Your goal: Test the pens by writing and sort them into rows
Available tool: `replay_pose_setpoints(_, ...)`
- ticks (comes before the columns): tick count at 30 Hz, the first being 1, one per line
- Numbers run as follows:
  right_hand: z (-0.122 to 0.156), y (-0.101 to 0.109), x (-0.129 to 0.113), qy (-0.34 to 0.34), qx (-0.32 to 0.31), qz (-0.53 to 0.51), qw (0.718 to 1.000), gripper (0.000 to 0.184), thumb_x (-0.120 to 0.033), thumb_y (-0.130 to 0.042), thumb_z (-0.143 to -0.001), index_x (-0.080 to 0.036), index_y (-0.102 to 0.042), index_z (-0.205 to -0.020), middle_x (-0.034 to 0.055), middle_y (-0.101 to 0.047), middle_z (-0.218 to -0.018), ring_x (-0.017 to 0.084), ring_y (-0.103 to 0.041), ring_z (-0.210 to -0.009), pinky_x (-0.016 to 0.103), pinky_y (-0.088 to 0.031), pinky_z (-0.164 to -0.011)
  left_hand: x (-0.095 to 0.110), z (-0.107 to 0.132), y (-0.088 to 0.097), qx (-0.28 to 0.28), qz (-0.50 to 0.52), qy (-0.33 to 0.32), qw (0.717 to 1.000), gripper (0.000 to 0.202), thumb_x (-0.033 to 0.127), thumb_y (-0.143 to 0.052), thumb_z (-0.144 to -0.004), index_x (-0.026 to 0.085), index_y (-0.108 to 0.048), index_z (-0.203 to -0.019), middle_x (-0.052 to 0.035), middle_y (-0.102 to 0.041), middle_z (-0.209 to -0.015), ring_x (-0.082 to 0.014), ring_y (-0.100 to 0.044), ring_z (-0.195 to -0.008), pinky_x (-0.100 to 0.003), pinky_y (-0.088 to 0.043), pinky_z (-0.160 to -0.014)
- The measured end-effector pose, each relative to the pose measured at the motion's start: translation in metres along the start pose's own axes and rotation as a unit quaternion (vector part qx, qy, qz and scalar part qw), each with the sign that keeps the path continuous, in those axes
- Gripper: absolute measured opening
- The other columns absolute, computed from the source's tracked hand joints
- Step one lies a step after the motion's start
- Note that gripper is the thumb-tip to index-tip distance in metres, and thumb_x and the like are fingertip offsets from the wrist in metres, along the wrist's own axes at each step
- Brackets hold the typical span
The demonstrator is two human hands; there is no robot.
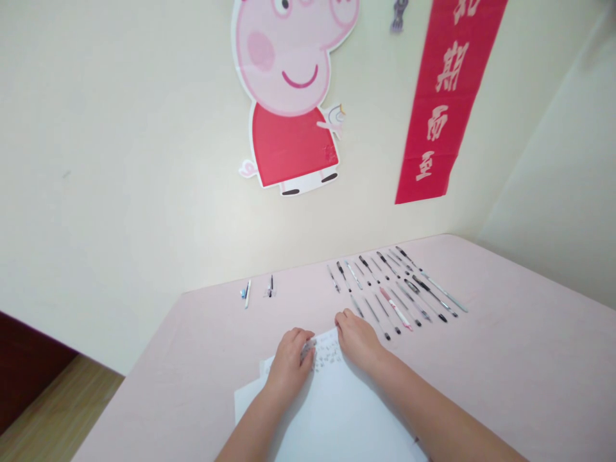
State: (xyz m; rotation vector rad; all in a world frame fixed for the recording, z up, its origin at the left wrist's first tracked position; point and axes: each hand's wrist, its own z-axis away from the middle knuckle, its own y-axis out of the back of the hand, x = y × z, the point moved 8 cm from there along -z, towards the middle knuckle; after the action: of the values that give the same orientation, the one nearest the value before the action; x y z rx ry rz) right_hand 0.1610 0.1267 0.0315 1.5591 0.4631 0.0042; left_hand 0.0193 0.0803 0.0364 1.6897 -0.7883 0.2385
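Note:
White sheets of paper (344, 410) lie in front of me on the table, with many small grey marks or bits near the top edge; I cannot tell which. My left hand (290, 360) rests on the upper left part of the paper, thumb and fingers closed around a small greyish, see-through object (307, 348). At the upper right corner, my right hand (357, 337) has its fingers curled over the paper's edge. Just beyond it lie pens in two rows, among them a pink and white pen (395, 308).
The pens and thin refills (380, 310) fan out at the back right of the pink table (520, 359). A white and blue pen (248, 294) and a dark pen (271, 286) lie at the back left. The wall bears a pig cutout (296, 144) and a red banner (445, 102).

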Motion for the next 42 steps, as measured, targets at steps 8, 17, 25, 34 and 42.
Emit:
replay_pose_setpoints(8,0.003,-0.002,0.002,-0.006,-0.002,0.016,1.0,0.022,-0.01,-0.036,-0.088,-0.015,-0.056,-0.094,0.009,-0.059,-0.093,0.018,-0.057,-0.081,0.028,-0.033,-0.064,-0.003,0.002,-0.003,-0.003,0.002,0.002,1.0,0.023,0.018,-0.048,-0.08,0.018,-0.057,-0.101,-0.0084,-0.059,-0.1,-0.0218,-0.052,-0.097,-0.039,-0.043,-0.088)
replay_pose_setpoints(17,0.005,-0.002,0.002,-0.005,-0.004,0.024,1.0,0.02,-0.014,-0.036,-0.09,-0.015,-0.055,-0.094,0.0091,-0.058,-0.094,0.018,-0.058,-0.082,0.028,-0.034,-0.066,-0.001,0.001,-0.003,-0.012,0.006,0.01,1.0,0.023,0.019,-0.046,-0.081,0.018,-0.057,-0.101,-0.0091,-0.059,-0.1,-0.023,-0.053,-0.097,-0.042,-0.042,-0.088)
replay_pose_setpoints(25,0.008,0.003,0.0,0.003,0.015,0.025,1.0,0.017,-0.014,-0.04,-0.088,-0.016,-0.056,-0.092,0.0089,-0.059,-0.09,0.02,-0.058,-0.079,0.029,-0.035,-0.063,-0.001,0.0,-0.002,-0.012,0.004,0.013,1.0,0.022,0.018,-0.047,-0.079,0.019,-0.058,-0.099,-0.0091,-0.06,-0.098,-0.0234,-0.053,-0.096,-0.042,-0.042,-0.087)
replay_pose_setpoints(34,0.009,0.015,-0.006,0.032,0.074,-0.011,0.997,0.016,-0.015,-0.04,-0.088,-0.017,-0.055,-0.093,0.0063,-0.059,-0.091,0.017,-0.056,-0.079,0.026,-0.034,-0.067,-0.003,-0.002,0.003,0.02,-0.006,0.008,1.0,0.025,0.019,-0.051,-0.078,0.019,-0.059,-0.101,-0.0085,-0.061,-0.099,-0.0229,-0.055,-0.096,-0.04,-0.044,-0.086)
replay_pose_setpoints(42,0.012,0.018,-0.014,0.091,0.111,-0.073,0.987,0.018,-0.013,-0.039,-0.087,-0.017,-0.056,-0.089,0.0047,-0.059,-0.085,0.016,-0.054,-0.076,0.026,-0.035,-0.07,-0.07,-0.056,0.033,0.057,-0.174,0.141,0.973,0.035,0.018,-0.047,-0.082,0.013,-0.054,-0.115,-0.0146,-0.054,-0.121,-0.0236,-0.047,-0.117,-0.037,-0.035,-0.099)
